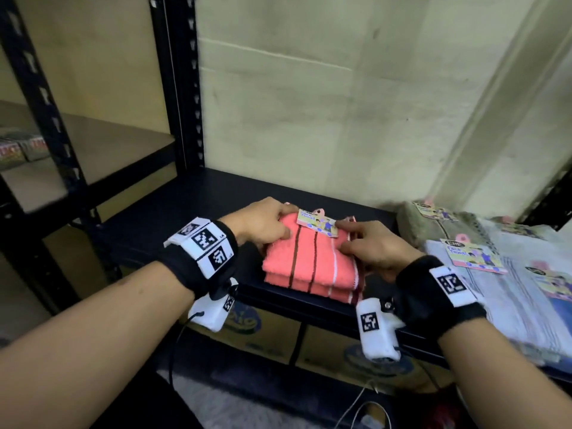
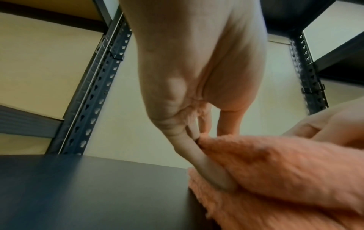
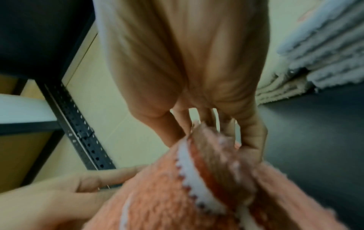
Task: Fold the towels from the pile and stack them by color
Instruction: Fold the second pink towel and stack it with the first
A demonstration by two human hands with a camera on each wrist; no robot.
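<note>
A folded coral towel (image 1: 309,261) with brown and white stripes lies on the black shelf (image 1: 173,218), seemingly on another folded coral layer. A paper tag (image 1: 317,226) sits at its far edge. My left hand (image 1: 278,224) grips the towel's left side. In the left wrist view its fingers (image 2: 212,174) are tucked under the top layer of the towel (image 2: 285,171). My right hand (image 1: 349,239) grips the towel's right side. In the right wrist view the right hand's fingers (image 3: 250,140) curl round the striped edge of the towel (image 3: 167,194).
To the right lie an olive towel (image 1: 433,224) and a pile of pale blue towels (image 1: 520,283) with paper tags. A black shelf upright (image 1: 182,88) stands at the back left, with the wall close behind. Cardboard boxes (image 1: 266,332) sit under the shelf.
</note>
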